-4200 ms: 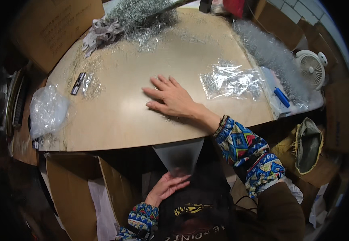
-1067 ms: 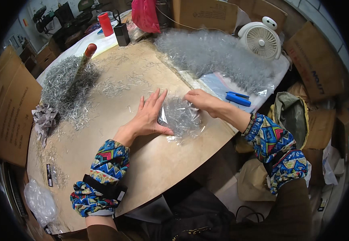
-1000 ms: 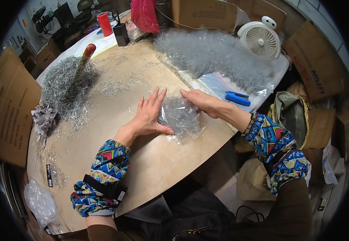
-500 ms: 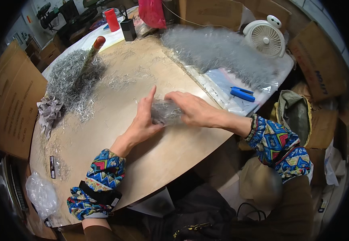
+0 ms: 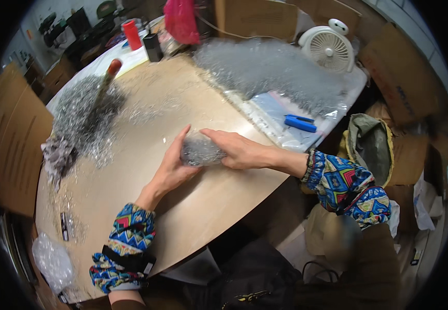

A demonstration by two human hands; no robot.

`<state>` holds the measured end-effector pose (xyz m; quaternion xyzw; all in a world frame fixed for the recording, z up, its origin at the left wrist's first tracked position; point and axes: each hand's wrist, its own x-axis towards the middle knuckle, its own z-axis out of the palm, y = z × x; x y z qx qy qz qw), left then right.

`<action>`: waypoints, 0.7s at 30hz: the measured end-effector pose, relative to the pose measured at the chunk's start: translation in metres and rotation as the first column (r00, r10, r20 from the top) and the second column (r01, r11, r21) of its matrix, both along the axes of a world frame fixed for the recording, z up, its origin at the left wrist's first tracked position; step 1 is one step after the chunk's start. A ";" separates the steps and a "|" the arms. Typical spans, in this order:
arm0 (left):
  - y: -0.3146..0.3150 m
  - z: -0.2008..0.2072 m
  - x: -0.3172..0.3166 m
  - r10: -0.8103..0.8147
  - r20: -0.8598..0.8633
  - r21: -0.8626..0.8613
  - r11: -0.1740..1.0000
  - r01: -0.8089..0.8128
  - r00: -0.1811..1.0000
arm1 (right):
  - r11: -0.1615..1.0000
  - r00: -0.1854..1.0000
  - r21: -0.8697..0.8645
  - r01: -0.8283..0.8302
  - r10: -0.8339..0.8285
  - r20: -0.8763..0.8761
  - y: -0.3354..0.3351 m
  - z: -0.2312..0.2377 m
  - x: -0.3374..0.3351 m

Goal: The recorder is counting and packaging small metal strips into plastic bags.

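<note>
A small clear plastic bag (image 5: 202, 151) filled with short silvery metal pieces is held between my two hands over the tabletop. My left hand (image 5: 170, 163) presses on its left side, one finger pointing up and away from it. From the right, my right hand (image 5: 242, 150) grips the other end, its fingers curled over the bag. Farther left lies a heap of thin silvery metal pieces (image 5: 74, 106), with a tool with a reddish handle end (image 5: 114, 67) leaning in it. Stray pieces are scattered around the heap.
A long mound of silvery pieces (image 5: 270, 67) lies on plastic at the back right, near a white fan (image 5: 330, 49) and a blue stapler (image 5: 300, 124). A crumpled grey wad (image 5: 58, 155) and an empty-looking clear bag (image 5: 53, 261) are at left. Cardboard boxes (image 5: 15, 139) flank the table.
The whole view has shifted slightly, so things appear a little farther left. Both hands remain around the bag, which looks slightly turned between them.
</note>
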<state>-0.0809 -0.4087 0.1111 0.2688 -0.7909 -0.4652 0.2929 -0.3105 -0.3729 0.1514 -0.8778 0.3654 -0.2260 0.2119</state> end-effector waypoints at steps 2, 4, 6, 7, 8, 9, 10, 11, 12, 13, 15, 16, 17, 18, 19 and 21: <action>0.008 0.013 -0.007 0.148 -0.111 0.083 0.987 -0.139 0.983 | 0.994 1.000 0.108 0.024 -0.024 0.005 -0.006 0.019 -0.008; -0.005 0.022 -0.037 0.154 -0.145 0.052 0.988 -0.148 0.977 | 0.998 0.999 0.053 0.025 -0.027 0.042 -0.021 0.028 -0.029; -0.024 0.028 -0.074 0.172 -0.171 0.022 0.985 -0.171 0.970 | 0.992 0.998 0.110 0.066 -0.067 0.007 -0.032 0.046 -0.063; -0.035 0.032 -0.091 0.184 -0.144 -0.114 0.973 -0.201 0.972 | 0.996 0.995 0.025 0.085 -0.084 -0.047 -0.037 0.054 -0.078; -0.042 0.034 -0.107 0.201 -0.117 -0.247 0.943 -0.224 0.973 | 0.993 0.990 -0.061 0.099 -0.105 -0.099 -0.043 0.061 -0.092; -0.050 0.028 -0.118 0.223 -0.107 -0.252 0.937 -0.243 0.969 | 0.995 0.993 -0.063 0.077 -0.083 -0.087 -0.058 0.059 -0.103; -0.058 0.023 -0.139 0.233 -0.170 -0.241 0.933 -0.269 0.958 | 0.990 0.985 -0.125 0.062 -0.081 -0.154 -0.069 0.059 -0.119; -0.065 0.018 -0.153 0.244 -0.230 -0.228 0.928 -0.296 0.942 | 0.982 0.973 -0.186 0.040 -0.081 -0.218 -0.081 0.057 -0.131; -0.068 0.015 -0.165 0.235 -0.229 -0.226 0.931 -0.286 0.945 | 0.982 0.972 -0.184 0.050 -0.090 -0.218 -0.090 0.056 -0.142; -0.071 0.013 -0.175 0.281 -0.193 -0.253 0.912 -0.324 0.940 | 0.986 0.957 -0.160 0.045 -0.089 -0.276 -0.099 0.054 -0.150; -0.077 0.006 -0.189 0.317 -0.153 -0.275 0.896 -0.349 0.936 | 0.994 0.942 -0.108 0.025 -0.060 -0.330 -0.115 0.047 -0.163; -0.081 0.002 -0.191 0.328 -0.112 -0.315 0.883 -0.347 0.938 | 0.994 0.942 -0.100 0.038 -0.070 -0.328 -0.116 0.043 -0.171; -0.084 -0.002 -0.193 0.339 -0.072 -0.355 0.870 -0.342 0.938 | 0.993 0.915 -0.073 0.098 -0.119 -0.385 -0.117 0.040 -0.180; -0.085 -0.002 -0.191 0.338 -0.062 -0.353 0.873 -0.337 0.939 | 0.988 0.887 -0.049 0.148 -0.155 -0.436 -0.119 0.039 -0.184; -0.085 -0.002 -0.188 0.332 -0.043 -0.314 0.891 -0.328 0.942 | 0.987 0.890 -0.043 0.152 -0.155 -0.430 -0.120 0.037 -0.188; -0.085 -0.002 -0.184 0.310 -0.016 -0.275 0.912 -0.302 0.950 | 0.984 0.878 -0.081 0.157 -0.176 -0.445 -0.123 0.037 -0.191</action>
